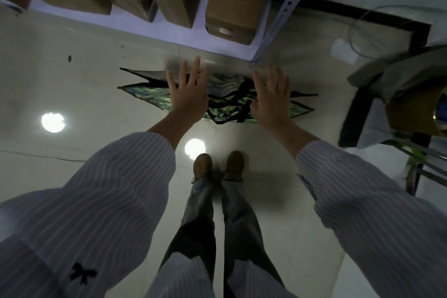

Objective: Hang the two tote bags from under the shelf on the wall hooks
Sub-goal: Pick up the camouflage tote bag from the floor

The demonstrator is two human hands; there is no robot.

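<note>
Left hand (187, 94) and right hand (272, 97) spread flat above tote bags (142, 93).

Our left hand (188, 97) and right hand (272, 99) mask the tote bags' (145, 94) middle. At 12 o'clock, the top edge crops the cardboard boxes (232, 7). At 3 o'clock, blurred clutter (411, 75) we cannot identify.

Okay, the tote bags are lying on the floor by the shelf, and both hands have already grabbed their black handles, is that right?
Not quite. The tote bags do lie on the floor by the shelf, but the hands have not grabbed the black handles: the left hand and right hand are both open, fingers spread, holding nothing. The head view shows it.
</note>
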